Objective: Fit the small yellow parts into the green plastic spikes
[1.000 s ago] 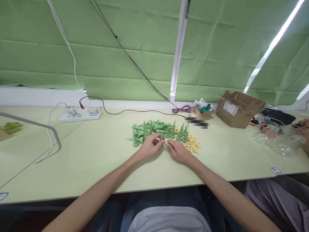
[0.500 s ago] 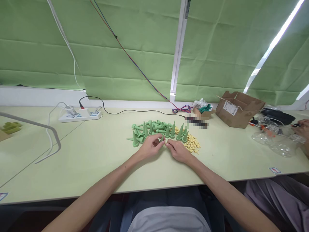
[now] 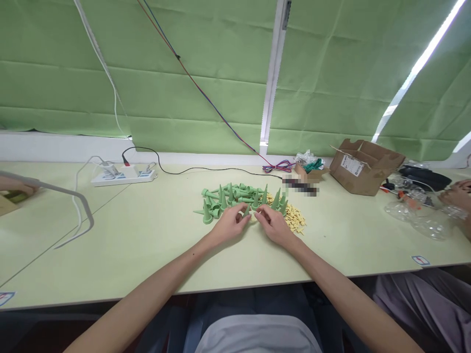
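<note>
My left hand [image 3: 231, 222] is closed on a small green plastic cone spike [image 3: 247, 211], its pointed tip showing between thumb and fingers. Close beside it, my right hand [image 3: 272, 224] has its fingertips bent toward the thumb, near the spike's lower end. Whatever lies in those right fingertips is too small to make out. Just behind both hands is a pile of green plastic spikes [image 3: 213, 201], several standing upright on their wide bases and others lying down. Small yellow plastic pieces [image 3: 295, 219] lie heaped beyond my right hand.
A power strip [image 3: 124, 176] with plugs sits at the back left, its black cable running right. An open cardboard box [image 3: 362, 169] and clear plastic bottles [image 3: 429, 223] occupy the right side. Another person's hand [image 3: 458, 193] is at the far right, another hand [image 3: 18, 185] at the far left.
My right hand's fingers have loosened and lifted slightly beside the spike. My left hand keeps its hold. Another person's hand has come into view at the far left.
</note>
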The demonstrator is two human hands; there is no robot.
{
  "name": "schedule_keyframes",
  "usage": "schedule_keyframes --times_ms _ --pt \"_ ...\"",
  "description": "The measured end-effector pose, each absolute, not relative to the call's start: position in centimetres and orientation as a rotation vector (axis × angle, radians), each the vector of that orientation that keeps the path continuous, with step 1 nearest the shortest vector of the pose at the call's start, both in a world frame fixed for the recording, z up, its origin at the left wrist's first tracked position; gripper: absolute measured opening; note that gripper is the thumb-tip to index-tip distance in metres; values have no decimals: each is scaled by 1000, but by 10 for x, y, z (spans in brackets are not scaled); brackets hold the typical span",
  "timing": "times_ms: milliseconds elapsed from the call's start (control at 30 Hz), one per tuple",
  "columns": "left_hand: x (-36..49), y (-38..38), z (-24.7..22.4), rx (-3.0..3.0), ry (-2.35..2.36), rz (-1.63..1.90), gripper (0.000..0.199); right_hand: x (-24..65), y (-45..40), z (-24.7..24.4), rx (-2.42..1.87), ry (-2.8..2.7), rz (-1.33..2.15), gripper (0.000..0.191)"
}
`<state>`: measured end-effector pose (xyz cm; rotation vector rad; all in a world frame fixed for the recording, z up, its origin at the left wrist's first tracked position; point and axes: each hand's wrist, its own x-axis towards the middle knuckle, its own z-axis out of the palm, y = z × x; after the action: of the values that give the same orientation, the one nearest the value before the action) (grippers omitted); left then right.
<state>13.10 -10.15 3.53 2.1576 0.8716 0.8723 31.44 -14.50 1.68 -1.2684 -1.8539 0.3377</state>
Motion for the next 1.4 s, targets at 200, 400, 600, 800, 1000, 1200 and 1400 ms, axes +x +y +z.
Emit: schedule_keyframes --times_ms 200,400,600,800,1000,1200,1400 --pt "132 -105 33 2140 774 790 33 314 -145 16 -1182 -1877 354 23" --pt "129 -107 35 2079 628 702 46 312 -147 14 -1132 -1891 331 25" --pt "129 -110 37 2006 550 663 53 310 -148 12 -1136 -1901 265 21" --pt "128 -108 37 1867 549 744 54 312 -148 9 -1178 -1809 144 21" --pt "126 -102 35 2034 737 902 28 318 -139 17 -1278 -1670 97 17" --pt "125 -109 35 2465 645 670 16 311 -116 32 -1322 -1790 71 14" --pt "125 -110 35 2541 602 615 18 290 -98 42 -1404 -1939 59 12"
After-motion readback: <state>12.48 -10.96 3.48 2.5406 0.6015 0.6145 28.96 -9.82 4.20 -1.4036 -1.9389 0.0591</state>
